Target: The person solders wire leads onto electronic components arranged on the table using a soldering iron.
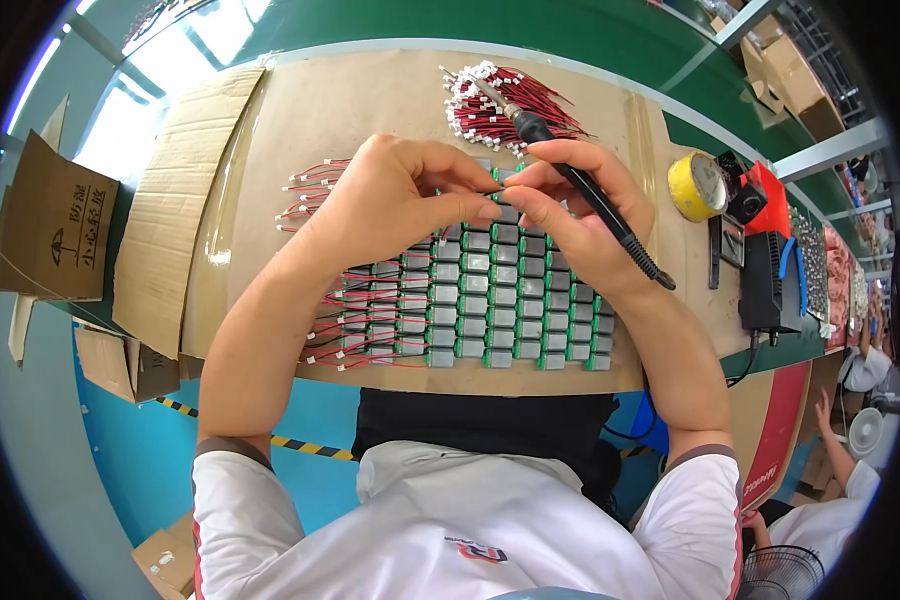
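Observation:
My right hand [575, 228] holds a black-handled soldering iron [582, 185] between its fingers, the metal tip pointing up and left. The thumb and fingertips of that hand meet those of my left hand [395, 185] over the work, around something small and dark that I cannot make out. The left fingers are pinched together. Below both hands lie rows of grey rectangular battery cells [475, 285] with green circuit strips. Red and black wires with white plugs [355, 300] run from the cells on the left side. Beyond the hands lies a pile of loose wire leads [525, 100].
Brown board [310, 110] covers the bench. At the right stand a yellow tape roll [697, 187], a red piece [763, 195], a black soldering station [768, 285] and blue-handled pliers [802, 275]. Cardboard boxes [50, 220] stand left. Another person [830, 520] sits at the lower right.

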The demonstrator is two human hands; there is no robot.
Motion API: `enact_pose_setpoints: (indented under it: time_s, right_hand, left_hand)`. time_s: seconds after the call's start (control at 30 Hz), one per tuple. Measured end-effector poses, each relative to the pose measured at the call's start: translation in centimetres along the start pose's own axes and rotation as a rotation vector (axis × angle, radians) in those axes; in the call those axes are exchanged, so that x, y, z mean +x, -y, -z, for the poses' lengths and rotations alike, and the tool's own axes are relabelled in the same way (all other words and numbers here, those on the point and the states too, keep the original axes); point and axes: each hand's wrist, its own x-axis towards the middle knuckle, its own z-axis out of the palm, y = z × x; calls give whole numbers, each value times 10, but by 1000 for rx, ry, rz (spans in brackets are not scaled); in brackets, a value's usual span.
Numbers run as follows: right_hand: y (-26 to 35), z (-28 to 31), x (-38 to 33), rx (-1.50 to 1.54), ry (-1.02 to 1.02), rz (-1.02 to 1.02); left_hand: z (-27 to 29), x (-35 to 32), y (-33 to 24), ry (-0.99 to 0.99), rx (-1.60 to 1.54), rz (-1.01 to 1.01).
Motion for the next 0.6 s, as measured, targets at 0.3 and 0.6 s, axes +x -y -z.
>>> enact_pose_setpoints:
  time_s: [0.3,0.6]
  right_hand:
    - [-4,0,0,26,-36,-9]
    - [23,53,5,-273,138,125]
  left_hand:
    - [0,4,-3,-81,-98,114]
    - [14,5,12,-208,241,69]
